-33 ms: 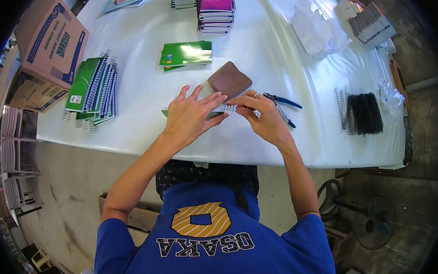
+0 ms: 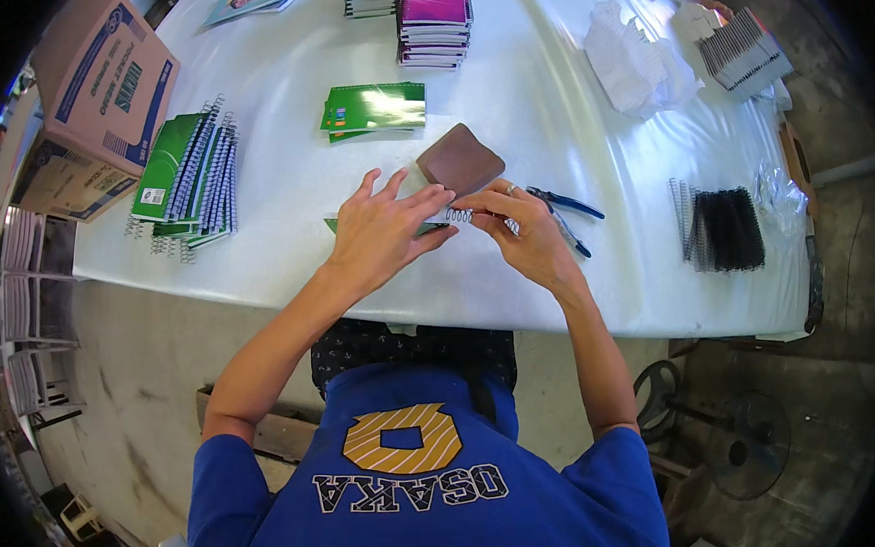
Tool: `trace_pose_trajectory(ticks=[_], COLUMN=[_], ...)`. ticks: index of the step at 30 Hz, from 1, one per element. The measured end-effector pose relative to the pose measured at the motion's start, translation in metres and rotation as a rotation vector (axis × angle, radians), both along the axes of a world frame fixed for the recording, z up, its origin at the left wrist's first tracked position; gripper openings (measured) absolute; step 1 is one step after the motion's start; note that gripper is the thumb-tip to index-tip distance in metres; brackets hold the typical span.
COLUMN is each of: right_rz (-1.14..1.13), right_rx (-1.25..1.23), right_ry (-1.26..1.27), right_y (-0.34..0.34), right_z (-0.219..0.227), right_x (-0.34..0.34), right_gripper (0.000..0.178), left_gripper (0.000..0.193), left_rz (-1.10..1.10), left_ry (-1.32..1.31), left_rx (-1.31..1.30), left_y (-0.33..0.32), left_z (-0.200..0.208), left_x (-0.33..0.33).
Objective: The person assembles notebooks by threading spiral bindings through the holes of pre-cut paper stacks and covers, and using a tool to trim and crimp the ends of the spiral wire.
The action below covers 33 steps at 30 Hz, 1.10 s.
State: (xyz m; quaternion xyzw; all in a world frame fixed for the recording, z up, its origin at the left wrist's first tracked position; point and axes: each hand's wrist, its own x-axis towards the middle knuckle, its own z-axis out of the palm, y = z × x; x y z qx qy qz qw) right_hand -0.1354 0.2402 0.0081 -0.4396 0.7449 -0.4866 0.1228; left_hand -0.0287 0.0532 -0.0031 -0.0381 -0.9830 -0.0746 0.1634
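Note:
My left hand [image 2: 385, 228] is closed on a small green notebook [image 2: 331, 225], its thumb beneath the fingers. Most of that notebook is hidden under the hand; a green corner shows at the left. Between my hands a short stretch of spiral wire [image 2: 458, 216] sticks out from the notebook's right end. My right hand [image 2: 530, 237] pinches this wire with thumb and fingertips, a ring on one finger. Just beyond my fingers lies a brown square pad [image 2: 462, 159]. Blue-handled pliers [image 2: 567, 203] rest beside my right hand.
Green notebooks [image 2: 375, 107] lie ahead, and spiral-bound ones [image 2: 178, 172] pile up by a cardboard box [image 2: 108, 93] at left. Purple notebooks [image 2: 435, 18] are stacked far off. Black wire coils [image 2: 727, 228] and crumpled white wrapping [image 2: 636, 60] sit at right. The table's front edge is near my forearms.

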Motion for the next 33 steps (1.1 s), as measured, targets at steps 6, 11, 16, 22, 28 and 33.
trace_pose_trajectory(ticks=[6, 11, 16, 22, 28, 33], right_rz=[0.003, 0.052, -0.041, 0.122, -0.024, 0.153], right_rx=[0.015, -0.039, 0.003, 0.056, 0.143, 0.244], right_ry=[-0.026, -0.056, 0.083, 0.094, 0.202, 0.323], right_y=[-0.005, -0.005, -0.007, -0.001, -0.004, -0.002], right_z=[0.006, 0.004, 0.001, 0.0, 0.021, 0.019], right_x=[-0.002, -0.003, -0.003, -0.01, 0.005, 0.002], right_gripper=[0.027, 0.028, 0.026, 0.025, 0.013, 0.011], left_gripper=[0.049, 0.049, 0.051, 0.054, 0.055, 0.053], left_rz=[0.005, -0.006, -0.009, -0.012, 0.019, -0.056], left_ry=[-0.037, -0.031, -0.028, -0.061, 0.006, -0.068], left_rx=[0.002, 0.003, 0.015, 0.013, 0.03, 0.153], left_y=[-0.002, -0.003, -0.004, -0.004, 0.0, 0.005], left_z=[0.001, 0.001, 0.0, 0.002, 0.007, 0.014], left_x=[0.0, -0.001, -0.002, -0.002, -0.003, -0.001])
